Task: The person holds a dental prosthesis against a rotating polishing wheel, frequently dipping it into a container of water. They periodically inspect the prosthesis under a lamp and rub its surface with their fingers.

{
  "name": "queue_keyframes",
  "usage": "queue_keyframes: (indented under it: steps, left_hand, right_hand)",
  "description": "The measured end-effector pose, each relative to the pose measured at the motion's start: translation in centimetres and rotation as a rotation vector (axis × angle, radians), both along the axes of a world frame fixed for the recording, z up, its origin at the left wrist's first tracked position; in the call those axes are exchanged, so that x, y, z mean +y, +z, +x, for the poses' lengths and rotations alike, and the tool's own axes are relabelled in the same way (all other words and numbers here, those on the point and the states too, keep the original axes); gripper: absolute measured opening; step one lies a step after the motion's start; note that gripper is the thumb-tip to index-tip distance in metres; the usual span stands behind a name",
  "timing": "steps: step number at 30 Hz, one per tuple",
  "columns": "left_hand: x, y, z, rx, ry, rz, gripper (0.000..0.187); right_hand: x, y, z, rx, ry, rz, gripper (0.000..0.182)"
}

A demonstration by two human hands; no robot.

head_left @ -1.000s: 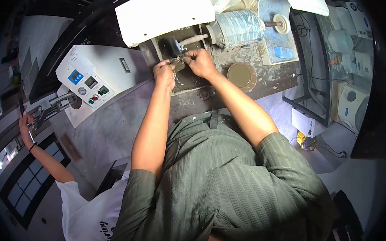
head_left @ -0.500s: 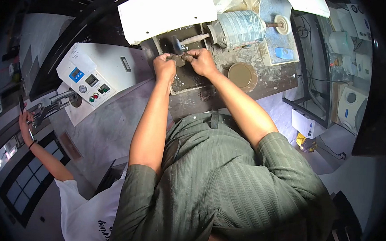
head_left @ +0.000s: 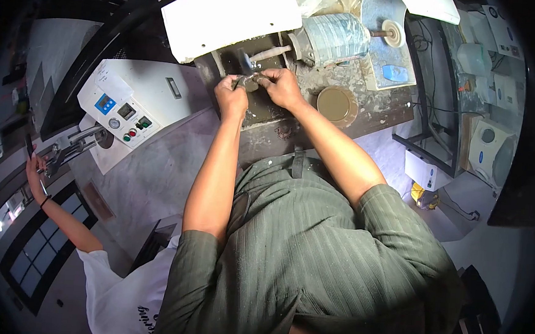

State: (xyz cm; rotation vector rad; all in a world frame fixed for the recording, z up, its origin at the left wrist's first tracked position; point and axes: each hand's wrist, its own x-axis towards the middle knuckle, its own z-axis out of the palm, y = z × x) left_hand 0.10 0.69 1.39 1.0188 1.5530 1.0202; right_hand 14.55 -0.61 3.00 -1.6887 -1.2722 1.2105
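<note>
Both hands pinch a small piece coated in grey-brown slurry (head_left: 250, 79), largely hidden by the fingers. My left hand (head_left: 230, 94) grips it from the left, fingers closed; my right hand (head_left: 281, 88) has its thumb and fingers closed on the other side. Just beyond the fingertips is a dark polishing wheel (head_left: 245, 60), blurred, on the pale tapered spindle (head_left: 271, 53) of a bench motor (head_left: 333, 39) wrapped in plastic. Under the hands lies a dirty, splashed tray (head_left: 265, 110).
A round bowl of brown slurry (head_left: 337, 105) stands right of my right hand. A white hood (head_left: 230, 18) covers the back. On the right spindle sits a pale wheel (head_left: 391, 34), near a blue block (head_left: 394, 73). Left are a white control box (head_left: 127, 112) and another person's arm (head_left: 68, 219).
My left hand has shifted slightly right and turned, and the held piece has tilted between the fingers. My right hand stays nearly in place.
</note>
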Motion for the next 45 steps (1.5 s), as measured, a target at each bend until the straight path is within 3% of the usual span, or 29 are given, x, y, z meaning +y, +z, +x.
queue_keyframes:
  steps: [5,15,22,28,34,45]
  left_hand:
    - [-0.3,1.1,0.5,0.001,0.034,0.003,0.015]
    - [1.2,-1.4,0.2,-0.05,0.06,-0.154,0.024]
    - [0.0,-0.3,0.2,0.011,0.028,-0.002,0.016]
    - [-1.0,1.1,0.2,-0.066,0.024,0.051,0.016]
    - [-1.2,1.1,0.4,-0.088,0.065,0.019,0.015]
    - [-1.6,-0.7,0.2,-0.355,0.23,-0.033,0.025]
  right_hand:
    - [0.0,0.4,0.0,0.011,-0.013,-0.021,0.021]
    - [1.0,-0.9,0.2,-0.053,-0.024,-0.032,0.02]
    - [0.3,-0.3,0.0,-0.057,-0.011,-0.038,0.021]
    - [-0.3,0.7,-0.1,0.034,-0.005,-0.002,0.019]
    - [0.0,1.2,-0.2,-0.023,-0.013,0.033,0.018]
    - [0.2,1.6,-0.5,-0.075,0.032,0.046,0.018]
